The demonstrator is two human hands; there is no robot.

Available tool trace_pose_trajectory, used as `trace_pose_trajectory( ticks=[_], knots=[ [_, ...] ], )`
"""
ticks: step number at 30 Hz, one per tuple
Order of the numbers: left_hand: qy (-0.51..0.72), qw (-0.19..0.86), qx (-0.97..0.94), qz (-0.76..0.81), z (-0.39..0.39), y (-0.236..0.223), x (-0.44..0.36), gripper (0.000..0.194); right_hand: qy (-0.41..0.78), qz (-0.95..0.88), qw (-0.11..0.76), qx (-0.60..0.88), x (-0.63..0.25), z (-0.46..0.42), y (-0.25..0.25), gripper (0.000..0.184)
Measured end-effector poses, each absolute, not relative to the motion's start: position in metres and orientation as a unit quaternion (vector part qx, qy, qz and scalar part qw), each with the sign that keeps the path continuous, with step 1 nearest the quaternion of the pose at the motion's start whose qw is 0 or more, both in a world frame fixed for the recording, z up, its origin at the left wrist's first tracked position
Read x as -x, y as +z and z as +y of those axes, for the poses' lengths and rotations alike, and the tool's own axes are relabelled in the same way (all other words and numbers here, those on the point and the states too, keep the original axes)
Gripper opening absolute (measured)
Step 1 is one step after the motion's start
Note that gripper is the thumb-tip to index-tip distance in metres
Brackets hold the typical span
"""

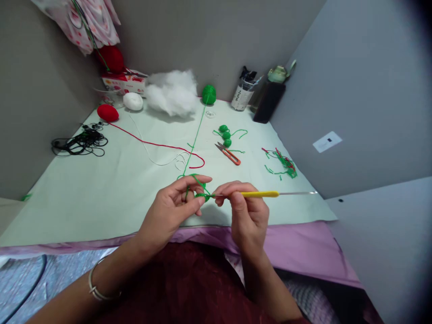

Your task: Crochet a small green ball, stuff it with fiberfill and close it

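Note:
My left hand (175, 202) pinches a small green crochet piece (201, 196) between thumb and fingers, with green yarn looped over the forefinger. That yarn runs back across the table to a green yarn ball (209, 94). In my right hand (248, 209) is a crochet hook (261, 194) with a yellow handle, held like a pencil. The hook's thin tip reaches the green piece; whether it sits inside a stitch I cannot tell. A second metal end of the hook points right. Beyond my hands lie orange-handled thread snips (230, 155) and several small green crocheted balls (226, 135).
Red yarn (108, 113), white yarn (132, 101) and fluffy white stuffing (173, 93) stand at the back left. Tangled black cord (83, 140) lies left, yarn scraps (285, 165) right. A pen holder (242, 95), a bottle (278, 74) and a dark phone-like slab (269, 102) line the back right.

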State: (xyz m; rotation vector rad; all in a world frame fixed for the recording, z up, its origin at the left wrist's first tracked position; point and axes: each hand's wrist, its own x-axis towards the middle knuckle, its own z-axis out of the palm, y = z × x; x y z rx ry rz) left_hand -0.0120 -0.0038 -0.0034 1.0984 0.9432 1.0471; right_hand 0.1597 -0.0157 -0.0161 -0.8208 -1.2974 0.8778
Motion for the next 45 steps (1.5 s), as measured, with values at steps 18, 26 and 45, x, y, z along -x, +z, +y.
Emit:
trace_pose_trajectory(
  ticks=[18, 26, 45],
  knots=[
    [0.506, 0.528, -0.502, 0.461, -0.007, 0.002, 0.009, 0.03, 0.195, -0.688, 0.612, 0.336, -0.158, -0.015, -0.022, 0.023],
    [0.463, 0.753, -0.314, 0.345, -0.006, 0.003, 0.008, 0.044, -0.014, -0.735, 0.56, 0.382, -0.153, -0.022, -0.034, 0.038],
    [0.463, 0.774, -0.256, 0.348, -0.001, 0.004, 0.002, 0.035, 0.087, -0.701, 0.587, 0.397, -0.148, -0.017, -0.025, 0.032]
  ],
)
